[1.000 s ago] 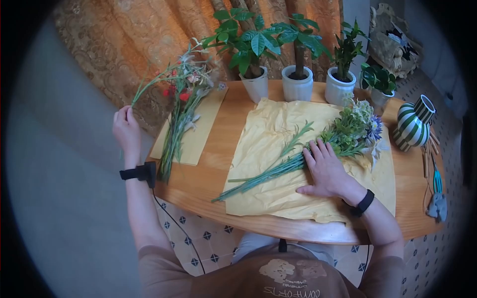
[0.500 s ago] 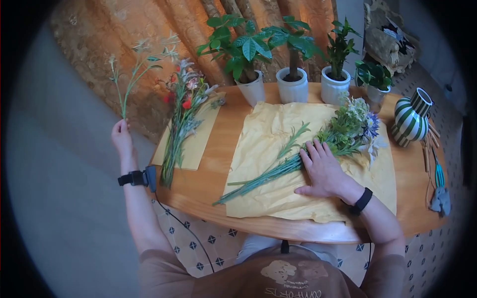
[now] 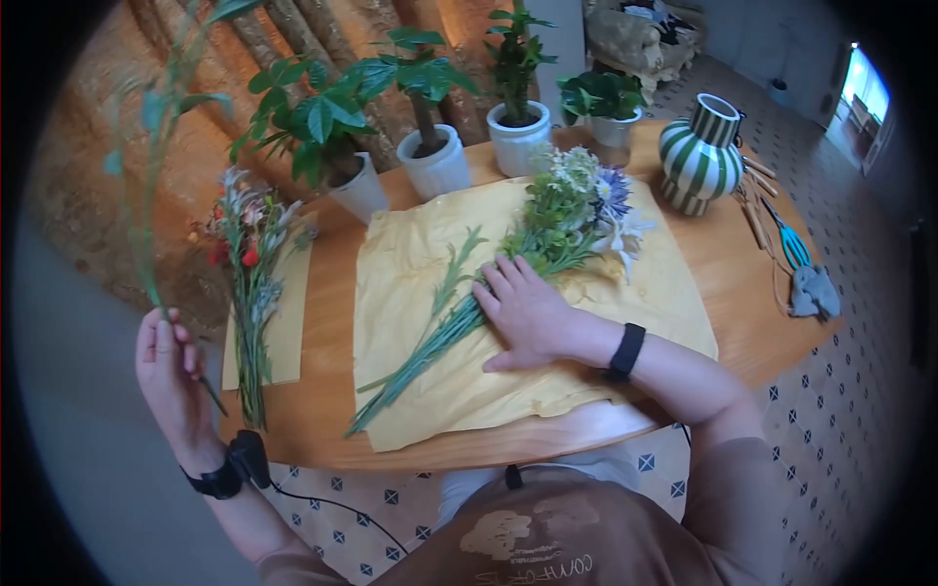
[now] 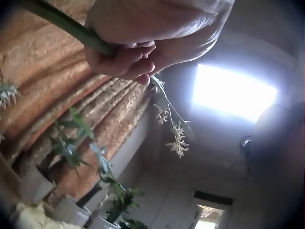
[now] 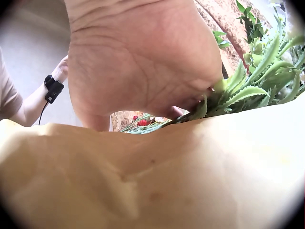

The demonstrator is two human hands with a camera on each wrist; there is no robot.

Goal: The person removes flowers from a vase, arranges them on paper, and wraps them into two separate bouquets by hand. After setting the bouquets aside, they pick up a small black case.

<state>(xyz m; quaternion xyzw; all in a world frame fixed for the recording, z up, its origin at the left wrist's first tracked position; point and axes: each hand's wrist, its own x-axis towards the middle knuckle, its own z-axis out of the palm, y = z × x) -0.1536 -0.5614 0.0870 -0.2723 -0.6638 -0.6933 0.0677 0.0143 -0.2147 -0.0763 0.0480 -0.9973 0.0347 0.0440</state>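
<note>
1. Off the near-left corner of the table (image 3: pixel 327 332), raised: pinched tight between fingers and thumb of the left hand (image 3: pixel 176 384), a long green sprig (image 3: pixel 149 278). Running up and away from the grip, with bare end downward, pale blossoms (image 4: pixel 177 140) at the other.
2. Well to the right, under the outstretched, unwrapped fingers of the right hand (image 3: pixel 532 311): flower bundle (image 3: pixel 552 225), slanting from near-left stem ends to far-right heads.
3. Key relation, as judged: sprig crosswise to bundle, well left of it.
4. Between: second bunch (image 3: pixel 249 293) on smaller paper (image 3: pixel 289 352), then wood strip, then crumpled paper (image 3: pixel 469 400).
5. Beyond: white pots (image 3: pixel 437 168) along far edge, probably limiting room; striped vase (image 3: pixel 702 156) far right.
</note>
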